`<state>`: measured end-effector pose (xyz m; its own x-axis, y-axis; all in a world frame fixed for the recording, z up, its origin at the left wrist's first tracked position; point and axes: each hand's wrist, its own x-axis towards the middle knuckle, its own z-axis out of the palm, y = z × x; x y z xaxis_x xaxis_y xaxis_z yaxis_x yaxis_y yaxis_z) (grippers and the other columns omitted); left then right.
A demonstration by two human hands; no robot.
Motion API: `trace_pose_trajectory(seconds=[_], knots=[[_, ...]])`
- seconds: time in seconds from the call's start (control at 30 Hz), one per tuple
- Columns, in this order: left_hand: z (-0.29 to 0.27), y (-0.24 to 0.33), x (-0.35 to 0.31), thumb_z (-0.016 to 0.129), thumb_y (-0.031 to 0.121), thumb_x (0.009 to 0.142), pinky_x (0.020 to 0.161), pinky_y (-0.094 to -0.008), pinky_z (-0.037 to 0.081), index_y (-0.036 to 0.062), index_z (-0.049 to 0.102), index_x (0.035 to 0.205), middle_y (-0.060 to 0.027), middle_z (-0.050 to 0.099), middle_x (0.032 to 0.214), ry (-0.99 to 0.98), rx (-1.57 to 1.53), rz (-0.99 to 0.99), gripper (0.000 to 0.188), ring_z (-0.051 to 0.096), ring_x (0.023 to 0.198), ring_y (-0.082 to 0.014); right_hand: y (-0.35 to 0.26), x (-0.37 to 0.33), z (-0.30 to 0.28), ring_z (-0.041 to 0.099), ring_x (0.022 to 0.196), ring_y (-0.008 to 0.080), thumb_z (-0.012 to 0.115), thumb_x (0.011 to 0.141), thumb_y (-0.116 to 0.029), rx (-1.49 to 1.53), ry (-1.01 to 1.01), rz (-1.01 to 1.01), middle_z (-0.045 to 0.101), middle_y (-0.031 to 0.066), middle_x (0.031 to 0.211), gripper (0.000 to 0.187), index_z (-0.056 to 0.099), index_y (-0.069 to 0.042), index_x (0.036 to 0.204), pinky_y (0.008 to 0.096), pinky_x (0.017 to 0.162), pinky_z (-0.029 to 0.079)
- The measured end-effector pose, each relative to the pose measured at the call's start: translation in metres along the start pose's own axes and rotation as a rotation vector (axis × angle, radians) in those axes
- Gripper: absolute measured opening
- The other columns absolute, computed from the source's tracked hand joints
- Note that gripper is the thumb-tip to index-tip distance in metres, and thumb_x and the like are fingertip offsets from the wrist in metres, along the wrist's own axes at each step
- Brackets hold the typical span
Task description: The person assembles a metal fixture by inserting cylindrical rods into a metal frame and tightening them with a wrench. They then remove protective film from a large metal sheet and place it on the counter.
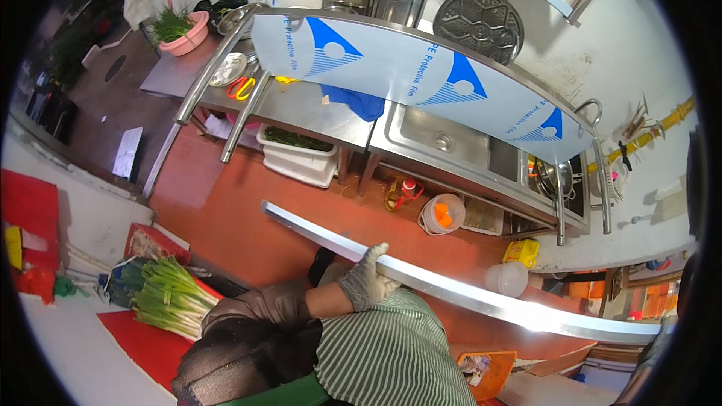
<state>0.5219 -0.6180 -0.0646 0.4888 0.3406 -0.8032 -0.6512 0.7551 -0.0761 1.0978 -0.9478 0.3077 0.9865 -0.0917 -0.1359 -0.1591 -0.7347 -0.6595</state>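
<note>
Steel strip (466,293), long, flat and shiny, is running across the middle of the view from upper left to lower right, and the person's gloved left hand (365,280) is closing around it near its midpoint, fingers wrapped over the top edge. The right hand is not showing anywhere, so its state cannot be told. Judging from the grip, the strip is being carried or steadied at waist height over the striped apron (391,353); any further move is calling for balance, since both long ends are hanging free and could swing into nearby fittings.

Just left of the forearm, a bunch of green onions (169,297) is lying on a red cutting board (143,342) on a white counter (68,353). Beyond the strip, an orange-red floor (248,210) is stretching to a steel sink counter (451,143) with film-covered panelling (421,79), a white crate of greens (297,154) underneath. A pink basin (184,34) is sitting far left.
</note>
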Motion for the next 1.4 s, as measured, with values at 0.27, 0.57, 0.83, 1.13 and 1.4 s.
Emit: trace_pose_trajectory(seconds=[0.27,0.57,0.83,1.13,1.4], knots=[[-0.03,0.005,-0.053,0.065,0.025,0.082,0.103,-0.0487,0.036,0.0069,0.039,0.125,-0.0147,0.048,0.124,-0.115,-0.012,0.177,0.054,0.046,0.117,-0.0307,0.061,0.011,0.107,0.06,0.085,0.021,0.059,0.083,-0.05,0.406,-0.039,-0.212,0.061,0.0086,0.098,0.054,0.052,-0.011,0.119,0.0345,0.076,0.05],[-0.03,-0.009,-0.138,0.067,0.029,0.073,0.107,-0.0447,0.027,0.0023,0.044,0.129,-0.0123,0.049,0.131,-0.146,0.093,0.487,0.066,0.041,0.122,-0.0305,0.061,-0.003,0.148,0.054,0.068,0.0155,0.059,0.084,-0.051,0.514,-0.094,-0.256,0.06,0.0054,0.083,0.052,0.057,-0.008,0.113,0.0301,0.061,0.046],[-0.039,-0.013,-0.147,0.07,0.024,0.071,0.103,-0.0427,0.034,-0.0004,0.053,0.117,-0.0138,0.06,0.114,-0.43,0.088,0.816,0.054,0.051,0.112,-0.0301,0.095,0.024,0.172,0.049,0.056,0.0127,0.057,0.085,-0.053,0.58,-0.194,-0.151,0.057,0.0035,0.073,0.052,0.059,-0.006,0.109,0.028,0.05,0.042],[-0.041,0.004,-0.117,0.073,0.026,0.074,0.107,-0.0417,0.029,0.0003,0.053,0.12,-0.0112,0.058,0.119,-0.606,0.116,0.672,0.056,0.049,0.118,-0.0265,0.142,0.055,0.242,0.043,0.043,0.0096,0.056,0.086,-0.054,0.639,-0.473,-0.016,0.055,0.0014,0.061,0.053,0.061,-0.004,0.104,0.0256,0.038,0.038],[-0.061,0.002,-0.099,0.068,0.022,0.079,0.108,-0.0407,0.029,-0.0024,0.051,0.121,-0.0128,0.054,0.125,-0.608,0.152,0.641,0.053,0.046,0.122,-0.0258,0.172,-0.006,0.294,0.018,0.032,0.0072,0.049,0.09,-0.054,0.623,-0.364,0.201,0.031,-0.0052,0.047,0.041,0.062,-0.02,0.109,0.0227,0.03,0.017]])
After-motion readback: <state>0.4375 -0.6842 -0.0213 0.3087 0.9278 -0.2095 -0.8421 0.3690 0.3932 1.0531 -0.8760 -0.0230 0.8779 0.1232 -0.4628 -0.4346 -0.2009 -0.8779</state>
